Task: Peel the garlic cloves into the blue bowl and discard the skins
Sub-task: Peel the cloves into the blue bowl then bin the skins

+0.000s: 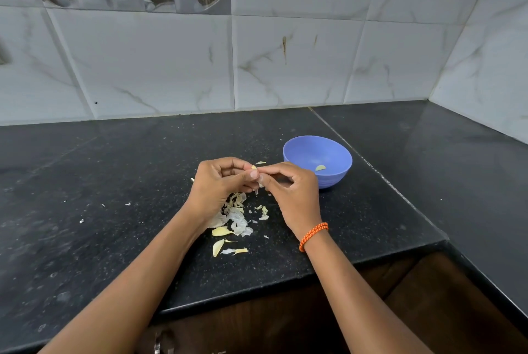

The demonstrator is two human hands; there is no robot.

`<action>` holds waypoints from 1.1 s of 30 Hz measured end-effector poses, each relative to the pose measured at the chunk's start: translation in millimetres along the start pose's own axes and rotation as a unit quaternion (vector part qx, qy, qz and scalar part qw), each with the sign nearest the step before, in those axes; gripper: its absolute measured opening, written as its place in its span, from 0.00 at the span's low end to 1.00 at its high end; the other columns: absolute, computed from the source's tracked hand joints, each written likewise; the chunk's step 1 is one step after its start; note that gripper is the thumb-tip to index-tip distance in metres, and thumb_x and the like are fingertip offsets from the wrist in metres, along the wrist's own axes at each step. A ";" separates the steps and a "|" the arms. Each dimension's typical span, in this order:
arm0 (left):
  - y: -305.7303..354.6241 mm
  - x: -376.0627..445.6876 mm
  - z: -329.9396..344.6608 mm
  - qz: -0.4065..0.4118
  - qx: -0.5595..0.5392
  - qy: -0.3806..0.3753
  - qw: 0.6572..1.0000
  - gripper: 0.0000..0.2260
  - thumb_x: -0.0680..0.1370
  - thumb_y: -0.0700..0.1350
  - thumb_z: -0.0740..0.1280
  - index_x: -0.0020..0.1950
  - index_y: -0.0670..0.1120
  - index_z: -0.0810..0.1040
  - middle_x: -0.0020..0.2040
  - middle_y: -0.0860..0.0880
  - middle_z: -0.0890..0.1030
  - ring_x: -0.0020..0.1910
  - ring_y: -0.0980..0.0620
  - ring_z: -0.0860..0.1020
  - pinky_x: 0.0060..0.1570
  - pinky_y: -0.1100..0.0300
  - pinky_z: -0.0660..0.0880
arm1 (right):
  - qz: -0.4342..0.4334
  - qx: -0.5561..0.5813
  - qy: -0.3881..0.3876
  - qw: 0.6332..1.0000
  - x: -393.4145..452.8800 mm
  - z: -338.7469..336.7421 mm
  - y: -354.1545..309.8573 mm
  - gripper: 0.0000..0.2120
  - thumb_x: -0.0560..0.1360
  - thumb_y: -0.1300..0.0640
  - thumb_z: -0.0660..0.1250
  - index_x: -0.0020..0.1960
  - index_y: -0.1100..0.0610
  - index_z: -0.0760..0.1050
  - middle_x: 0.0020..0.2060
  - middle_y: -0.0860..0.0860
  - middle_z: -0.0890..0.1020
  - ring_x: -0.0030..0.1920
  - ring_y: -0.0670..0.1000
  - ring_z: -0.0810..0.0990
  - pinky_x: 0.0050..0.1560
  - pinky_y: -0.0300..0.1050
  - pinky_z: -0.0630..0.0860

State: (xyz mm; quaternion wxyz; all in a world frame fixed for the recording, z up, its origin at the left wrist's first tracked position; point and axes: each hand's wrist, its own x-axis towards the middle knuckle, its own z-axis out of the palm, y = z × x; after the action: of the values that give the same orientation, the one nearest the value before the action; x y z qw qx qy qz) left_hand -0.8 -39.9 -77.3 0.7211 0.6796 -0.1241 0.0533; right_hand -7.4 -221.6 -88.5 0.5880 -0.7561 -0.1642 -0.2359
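My left hand [218, 182] and my right hand [291, 193] meet above the black counter, fingertips pinching one small garlic clove [254, 167] between them. Most of the clove is hidden by my fingers. A blue bowl [303, 151] stands just right of my right hand, with one peeled clove [320, 167] lying inside. Under my hands lies a heap of white and yellowish garlic skins [238, 218]. Two unpeeled-looking cloves [221, 231] [217, 247] rest on the counter nearer to me.
The black stone counter [114, 196] carries scattered skin flecks on its left part. Its front edge steps back at the right above a dark wooden cabinet [371, 311]. Tiled walls close the back and the right side. An orange cord bracelet [313, 235] circles my right wrist.
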 end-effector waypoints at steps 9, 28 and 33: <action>4.4 -1.0 -3.1 0.025 0.041 -0.008 0.999 0.06 0.78 0.38 0.77 0.52 0.36 0.88 0.45 0.39 0.89 0.46 0.39 0.89 0.49 0.54 0.87 | 0.019 0.014 0.005 1.000 -0.7 1.9 -2.5 0.02 0.78 0.64 0.76 0.49 0.59 0.87 0.39 0.48 0.88 0.40 0.50 0.88 0.45 0.44 0.86; 0.4 0.8 -5.0 0.079 0.123 0.007 0.989 0.04 0.77 0.40 0.79 0.50 0.41 0.89 0.44 0.45 0.89 0.45 0.43 0.89 0.50 0.47 0.87 | 0.046 0.040 -0.014 0.998 -2.5 4.4 -5.0 0.05 0.81 0.68 0.70 0.52 0.63 0.85 0.41 0.50 0.88 0.39 0.51 0.88 0.42 0.43 0.85; -1.7 -1.7 -6.7 0.098 0.175 0.008 0.980 0.03 0.77 0.41 0.80 0.50 0.45 0.90 0.45 0.50 0.90 0.44 0.46 0.89 0.51 0.42 0.86 | 0.036 0.003 -0.019 0.999 -0.3 4.3 -3.8 0.06 0.79 0.67 0.71 0.47 0.60 0.85 0.37 0.48 0.87 0.37 0.50 0.87 0.41 0.45 0.85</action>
State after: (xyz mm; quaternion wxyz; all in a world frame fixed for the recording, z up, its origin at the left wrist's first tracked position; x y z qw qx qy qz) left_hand -1.3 -33.2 -79.7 0.5835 0.7791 -0.1732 0.1499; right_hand -8.9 -216.5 -86.4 0.5949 -0.7644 -0.1485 -0.1993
